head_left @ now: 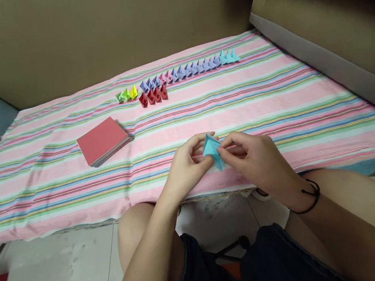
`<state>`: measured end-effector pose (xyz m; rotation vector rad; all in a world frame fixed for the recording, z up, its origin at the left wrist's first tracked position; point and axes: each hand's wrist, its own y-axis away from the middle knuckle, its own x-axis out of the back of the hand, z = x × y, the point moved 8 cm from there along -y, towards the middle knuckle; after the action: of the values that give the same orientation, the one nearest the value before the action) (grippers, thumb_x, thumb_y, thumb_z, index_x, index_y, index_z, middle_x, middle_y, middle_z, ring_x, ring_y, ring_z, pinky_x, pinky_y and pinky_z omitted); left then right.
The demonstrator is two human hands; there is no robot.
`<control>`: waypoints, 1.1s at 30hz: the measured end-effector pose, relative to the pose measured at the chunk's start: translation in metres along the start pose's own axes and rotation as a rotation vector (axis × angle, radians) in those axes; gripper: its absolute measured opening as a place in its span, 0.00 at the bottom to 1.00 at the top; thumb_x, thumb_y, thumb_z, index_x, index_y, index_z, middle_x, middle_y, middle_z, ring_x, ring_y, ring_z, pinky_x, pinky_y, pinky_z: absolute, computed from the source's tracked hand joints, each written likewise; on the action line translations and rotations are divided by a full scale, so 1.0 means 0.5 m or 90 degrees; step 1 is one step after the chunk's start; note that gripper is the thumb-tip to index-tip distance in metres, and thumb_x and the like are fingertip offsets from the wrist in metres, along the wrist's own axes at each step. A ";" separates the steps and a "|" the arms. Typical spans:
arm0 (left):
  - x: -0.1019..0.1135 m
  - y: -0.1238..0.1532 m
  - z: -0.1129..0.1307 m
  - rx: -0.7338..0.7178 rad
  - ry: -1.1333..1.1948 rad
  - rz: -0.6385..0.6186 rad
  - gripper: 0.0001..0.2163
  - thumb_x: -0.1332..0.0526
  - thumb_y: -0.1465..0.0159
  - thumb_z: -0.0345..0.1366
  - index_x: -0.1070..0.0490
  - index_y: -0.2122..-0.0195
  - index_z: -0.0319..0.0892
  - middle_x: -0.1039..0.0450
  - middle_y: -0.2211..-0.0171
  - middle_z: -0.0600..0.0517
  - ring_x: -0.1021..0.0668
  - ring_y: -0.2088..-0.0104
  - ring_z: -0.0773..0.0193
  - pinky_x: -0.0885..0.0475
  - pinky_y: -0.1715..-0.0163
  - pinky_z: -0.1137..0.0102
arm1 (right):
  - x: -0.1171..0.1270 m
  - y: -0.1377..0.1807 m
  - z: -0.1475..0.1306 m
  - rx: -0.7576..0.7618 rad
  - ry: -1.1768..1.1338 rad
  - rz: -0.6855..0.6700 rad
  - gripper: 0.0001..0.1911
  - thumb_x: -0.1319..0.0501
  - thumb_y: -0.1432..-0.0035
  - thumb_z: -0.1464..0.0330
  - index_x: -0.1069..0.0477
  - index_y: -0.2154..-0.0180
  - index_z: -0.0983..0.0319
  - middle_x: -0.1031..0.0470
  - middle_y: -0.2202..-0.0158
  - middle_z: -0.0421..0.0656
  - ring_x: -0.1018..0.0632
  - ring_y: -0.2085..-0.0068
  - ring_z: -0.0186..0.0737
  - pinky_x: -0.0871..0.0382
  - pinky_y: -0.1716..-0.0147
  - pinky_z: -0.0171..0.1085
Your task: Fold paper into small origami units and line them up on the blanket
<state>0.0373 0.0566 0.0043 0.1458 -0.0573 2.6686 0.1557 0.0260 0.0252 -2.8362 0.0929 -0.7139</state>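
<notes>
- Striped cloth (272, 100) covers the low surface, with a brown sofa (326, 32) behind it and pale floor tiles under your knees.
- Done so far, judging by what lies there: a long row of folded paper pieces (191, 69) at the far edge, mostly purple, a few pink, cyan at the right end. Green and yellow ones (126, 94) sit at the left end, with a short red group (153, 95) just in front.
- In progress: your left hand (186, 166) and right hand (256, 158) both hold a cyan folded piece (212, 148) just above the near edge. Fingers of both hands are pinched on it, thumbs on top.
- Left to do: the stack of paper (103, 140), red sheet on top, is thick, so plenty of sheets remain, I'd say.
- The exact fold stage is too small to tell.
</notes>
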 end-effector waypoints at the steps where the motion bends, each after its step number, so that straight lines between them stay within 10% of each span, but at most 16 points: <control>1: 0.000 0.000 0.000 -0.001 -0.003 0.014 0.21 0.42 0.47 0.23 0.31 0.52 0.40 0.25 0.53 0.46 0.24 0.54 0.59 0.28 0.63 0.72 | -0.002 0.000 -0.001 0.002 -0.002 -0.006 0.05 0.41 0.45 0.72 0.30 0.72 0.59 0.22 0.72 0.38 0.19 0.66 0.41 0.29 0.72 0.33; 13: 0.023 0.006 -0.030 0.060 0.124 0.192 0.15 0.39 0.51 0.23 0.28 0.61 0.37 0.22 0.67 0.49 0.21 0.68 0.65 0.28 0.70 0.74 | -0.011 0.001 -0.002 0.028 -0.009 -0.001 0.04 0.41 0.42 0.68 0.28 0.68 0.59 0.21 0.72 0.40 0.19 0.68 0.40 0.28 0.71 0.34; 23: 0.032 0.009 -0.030 0.036 0.117 0.237 0.12 0.37 0.49 0.26 0.26 0.62 0.37 0.21 0.68 0.49 0.20 0.68 0.63 0.26 0.69 0.72 | -0.030 -0.001 0.045 -0.066 -0.242 0.007 0.15 0.40 0.43 0.63 0.35 0.54 0.58 0.21 0.65 0.43 0.19 0.63 0.43 0.23 0.62 0.42; 33: 0.031 0.005 -0.047 0.056 0.154 0.218 0.19 0.39 0.54 0.21 0.26 0.60 0.38 0.21 0.63 0.49 0.20 0.67 0.63 0.25 0.69 0.73 | -0.025 -0.004 0.028 -0.050 -0.146 0.038 0.11 0.41 0.43 0.67 0.31 0.57 0.60 0.20 0.66 0.44 0.19 0.65 0.42 0.24 0.65 0.38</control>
<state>0.0205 0.0628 -0.0173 -0.1758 0.1245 3.0098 0.1512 0.0319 0.0077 -2.9521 0.1714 -0.3776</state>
